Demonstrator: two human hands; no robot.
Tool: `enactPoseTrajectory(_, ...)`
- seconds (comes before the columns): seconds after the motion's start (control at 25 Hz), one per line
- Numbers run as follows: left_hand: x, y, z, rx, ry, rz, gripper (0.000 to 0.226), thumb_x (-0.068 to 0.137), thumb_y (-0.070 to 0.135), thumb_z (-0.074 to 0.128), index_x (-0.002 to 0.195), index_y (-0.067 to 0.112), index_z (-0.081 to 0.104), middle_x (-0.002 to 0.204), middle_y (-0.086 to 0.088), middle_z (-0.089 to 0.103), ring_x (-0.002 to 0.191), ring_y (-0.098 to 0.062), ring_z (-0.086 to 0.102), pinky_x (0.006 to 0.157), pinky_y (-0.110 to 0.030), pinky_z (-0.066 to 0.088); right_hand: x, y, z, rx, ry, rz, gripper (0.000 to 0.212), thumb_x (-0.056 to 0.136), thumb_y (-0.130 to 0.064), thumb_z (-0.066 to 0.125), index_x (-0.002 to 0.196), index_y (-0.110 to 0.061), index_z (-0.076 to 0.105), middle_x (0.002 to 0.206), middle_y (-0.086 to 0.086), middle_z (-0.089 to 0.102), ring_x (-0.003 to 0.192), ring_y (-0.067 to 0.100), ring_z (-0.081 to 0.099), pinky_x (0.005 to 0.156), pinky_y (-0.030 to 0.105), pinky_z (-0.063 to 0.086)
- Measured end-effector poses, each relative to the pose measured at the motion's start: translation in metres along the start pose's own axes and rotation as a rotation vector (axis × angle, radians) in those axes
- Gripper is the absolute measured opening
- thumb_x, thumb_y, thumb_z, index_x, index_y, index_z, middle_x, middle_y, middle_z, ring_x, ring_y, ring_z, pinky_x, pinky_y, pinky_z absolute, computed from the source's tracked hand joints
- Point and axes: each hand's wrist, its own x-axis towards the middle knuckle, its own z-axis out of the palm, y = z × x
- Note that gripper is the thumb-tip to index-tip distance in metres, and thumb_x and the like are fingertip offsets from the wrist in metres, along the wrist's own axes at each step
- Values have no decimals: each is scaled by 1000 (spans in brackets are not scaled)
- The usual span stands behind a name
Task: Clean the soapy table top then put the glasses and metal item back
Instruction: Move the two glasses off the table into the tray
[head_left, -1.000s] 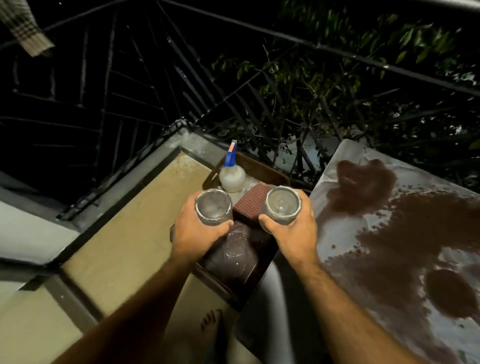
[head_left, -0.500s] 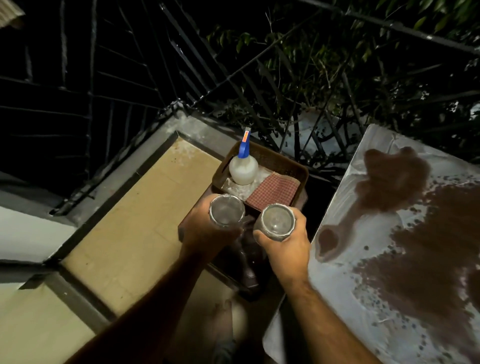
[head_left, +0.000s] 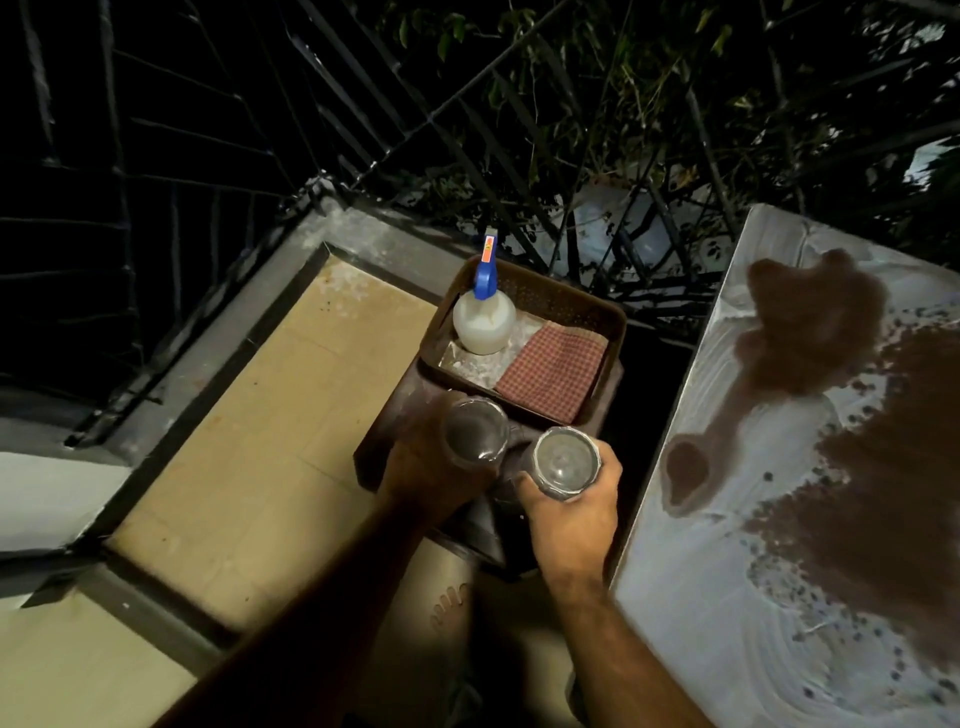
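Observation:
My left hand (head_left: 426, 467) grips a clear glass (head_left: 475, 430) and my right hand (head_left: 574, 512) grips a second clear glass (head_left: 566, 460). Both glasses are upright, held side by side low over a dark stool (head_left: 384, 441) left of the table. The soapy table top (head_left: 727, 571) fills the right side, white with suds around brown bare patches. A brown basket (head_left: 608, 317) on the stool's far end holds a white spray bottle (head_left: 483, 322) with a blue trigger, a red checked cloth (head_left: 553, 369) and a shiny metal item (head_left: 470, 364) lying flat under them.
A black metal railing (head_left: 363, 145) with leafy branches behind it runs along the far side. A raised grey ledge (head_left: 218, 312) borders the beige tiled floor (head_left: 270, 441) at left. My bare toes (head_left: 449, 605) show below the stool.
Both hands have lowered the glasses toward the stool, nearer to me, clear of the basket. The view has shifted so the basket and more of the table show.

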Motion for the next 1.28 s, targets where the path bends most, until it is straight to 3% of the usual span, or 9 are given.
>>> enactPoseTrajectory(0.08, 0, -7, 9, 28, -37, -22, 93, 69, 38, 91, 143, 0, 49, 142, -17, 57, 133, -33, 54, 109, -51, 45, -2, 9, 6, -34, 48, 27, 89, 58, -19, 93, 131, -34, 43, 127, -9, 44, 108, 5, 50, 84, 13, 40)
enactPoseTrajectory(0.24, 1, -13, 28, 102, -71, -10, 97, 70, 51, 84, 147, 6, 46, 150, -13, 50, 143, -29, 43, 119, -45, 34, 0, 22, 14, -76, 91, 56, 91, 62, -16, 92, 137, -28, 42, 133, -4, 42, 116, 14, 50, 91, 29, 46)
enactPoseTrajectory(0.32, 0, -15, 38, 137, -69, -21, 98, 70, 46, 86, 148, 5, 45, 155, -14, 46, 147, -29, 38, 122, -41, 30, 4, 25, 17, -70, 93, 60, 89, 64, -15, 90, 138, -27, 43, 134, -2, 44, 117, 16, 51, 91, 31, 47)
enactPoseTrajectory(0.52, 6, -21, 55, 42, -42, -155, 90, 69, 37, 87, 147, 16, 47, 148, -6, 54, 138, -24, 48, 106, -23, 29, 13, 31, 23, -67, 109, 108, 85, 67, -13, 89, 138, -23, 44, 134, -1, 48, 119, 20, 53, 96, 39, 50)
enactPoseTrajectory(0.68, 9, -28, 63, 4, -55, -195, 82, 73, 35, 86, 145, 16, 49, 143, -6, 58, 132, -24, 54, 98, -23, 36, 19, 34, 27, -65, 89, 148, 85, 68, -9, 86, 139, -23, 43, 132, -2, 49, 119, 19, 53, 97, 40, 50)
enactPoseTrajectory(0.96, 14, -32, 69, 12, -108, -135, 81, 82, 33, 81, 147, 1, 44, 145, -14, 55, 134, -26, 53, 109, -32, 44, 22, 38, 33, -118, 25, 132, 85, 71, -15, 87, 141, -24, 41, 139, -1, 47, 123, 18, 51, 94, 26, 44)
enactPoseTrajectory(1.08, 16, -32, 70, 9, -87, -107, 79, 80, 23, 83, 143, -4, 46, 140, -18, 57, 129, -30, 57, 104, -29, 46, 23, 39, 33, -111, 17, 148, 86, 70, -14, 87, 141, -24, 40, 139, -2, 47, 123, 17, 50, 93, 22, 41)
enactPoseTrajectory(1.16, 14, -31, 69, 39, -78, -103, 78, 79, 22, 84, 141, -10, 47, 137, -23, 58, 125, -35, 59, 102, -36, 50, 23, 38, 33, -111, 12, 156, 87, 69, -13, 87, 141, -25, 40, 139, -2, 46, 124, 17, 50, 93, 21, 40)
enactPoseTrajectory(1.28, 10, -31, 70, 143, -21, -5, 76, 67, 19, 93, 123, -18, 59, 115, -33, 69, 101, -44, 72, 82, -43, 62, 24, 37, 34, -129, 21, 160, 87, 69, -14, 87, 142, -25, 40, 140, -2, 47, 126, 18, 50, 95, 23, 40)
